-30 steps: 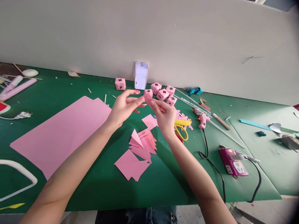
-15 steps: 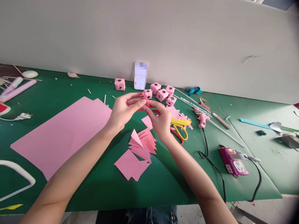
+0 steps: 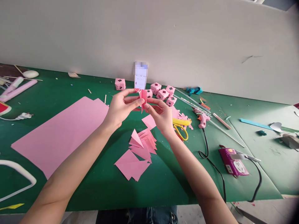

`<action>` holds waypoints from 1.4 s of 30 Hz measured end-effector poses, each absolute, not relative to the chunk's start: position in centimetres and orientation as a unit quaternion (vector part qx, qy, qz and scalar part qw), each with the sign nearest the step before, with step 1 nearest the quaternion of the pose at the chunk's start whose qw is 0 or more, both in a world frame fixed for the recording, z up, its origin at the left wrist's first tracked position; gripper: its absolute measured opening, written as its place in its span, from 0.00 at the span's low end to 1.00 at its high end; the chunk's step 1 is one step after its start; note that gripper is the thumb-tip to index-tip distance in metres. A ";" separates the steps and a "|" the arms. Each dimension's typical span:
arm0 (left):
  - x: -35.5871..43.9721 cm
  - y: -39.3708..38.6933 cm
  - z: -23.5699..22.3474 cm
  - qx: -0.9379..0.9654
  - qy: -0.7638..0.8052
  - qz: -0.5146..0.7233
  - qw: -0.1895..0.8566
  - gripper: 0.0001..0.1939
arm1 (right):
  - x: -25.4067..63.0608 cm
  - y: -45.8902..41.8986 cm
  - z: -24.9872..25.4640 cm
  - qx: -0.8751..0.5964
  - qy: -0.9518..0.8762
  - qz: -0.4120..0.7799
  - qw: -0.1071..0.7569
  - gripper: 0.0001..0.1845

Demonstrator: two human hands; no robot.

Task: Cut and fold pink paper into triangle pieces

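Both hands hold a small folded piece of pink paper (image 3: pixel 143 97) up above the table. My left hand (image 3: pixel 122 107) pinches it between thumb and fingers from the left. From the right, my right hand (image 3: pixel 161 115) grips it with thumb and fingertips. Below the hands lie several pink paper squares (image 3: pixel 133 165), some of them creased. Behind the hands several folded pink paper cubes (image 3: pixel 162 94) with diamond-shaped holes sit together, and another pink cube (image 3: pixel 120 84) stands apart to the left.
A phone (image 3: pixel 140 76) leans against the wall. Large pink sheets (image 3: pixel 63 133) lie left. Right are yellow-handled scissors (image 3: pixel 183 133), a yellow cutter (image 3: pixel 182 121), a pink glue gun (image 3: pixel 203 120), clear glue sticks (image 3: pixel 229 133) and a purple power strip (image 3: pixel 233 161) with a black cord.
The folded pink paper has turned and opened out, so more of its surface shows. My thumbs have moved slightly apart on it.
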State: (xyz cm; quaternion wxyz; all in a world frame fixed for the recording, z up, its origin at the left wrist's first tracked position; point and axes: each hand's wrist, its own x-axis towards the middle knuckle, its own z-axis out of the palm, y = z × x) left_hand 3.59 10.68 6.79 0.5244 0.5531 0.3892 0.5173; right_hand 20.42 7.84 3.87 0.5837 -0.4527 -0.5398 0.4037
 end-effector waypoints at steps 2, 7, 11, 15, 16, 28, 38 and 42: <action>3.5 10.7 7.0 0.555 0.398 0.514 0.519 0.27 | 20.6 7.9 4.0 -0.439 -0.534 0.412 0.594 0.15; 3.3 10.6 7.6 0.564 0.410 0.505 0.508 0.17 | 21.1 8.0 4.2 -0.440 -0.507 0.429 0.604 0.11; 3.1 10.6 7.5 0.579 0.416 0.498 0.494 0.21 | 21.4 8.0 4.4 -0.463 -0.488 0.444 0.592 0.15; 3.1 10.4 7.5 0.592 0.415 0.491 0.486 0.20 | 21.6 8.0 4.9 -0.466 -0.476 0.444 0.599 0.18; 3.2 10.3 7.5 0.592 0.414 0.492 0.486 0.19 | 21.6 8.0 5.0 -0.462 -0.476 0.443 0.603 0.19; 3.0 10.6 7.0 0.632 0.421 0.488 0.430 0.17 | 21.1 7.1 3.8 -0.480 -0.673 0.141 0.545 0.11; 2.6 10.0 8.1 0.659 0.458 0.467 0.371 0.22 | 21.4 7.8 5.0 -0.460 -0.538 0.441 0.551 0.21; 2.6 9.7 8.3 0.662 0.455 0.464 0.374 0.26 | 21.6 8.1 4.9 -0.441 -0.499 0.535 0.520 0.22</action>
